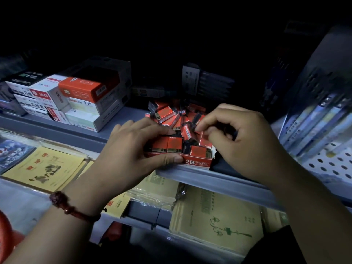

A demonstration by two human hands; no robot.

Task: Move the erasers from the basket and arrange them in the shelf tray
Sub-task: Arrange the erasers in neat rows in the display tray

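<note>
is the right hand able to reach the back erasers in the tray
Probably yes: the right hand is over the tray, and the back erasers lie uncovered just beyond it, though it seems to pinch one.

You get a dim, underexposed view: the upper third is almost black, and weak light from your side reaches only the front of the shelf (215,180), your left hand (129,149) and your right hand (243,141). The erasers (174,143) keep their red and their print stays readable. The right edge smears into blur, and the shelf lines bow with wide-angle distortion
</note>
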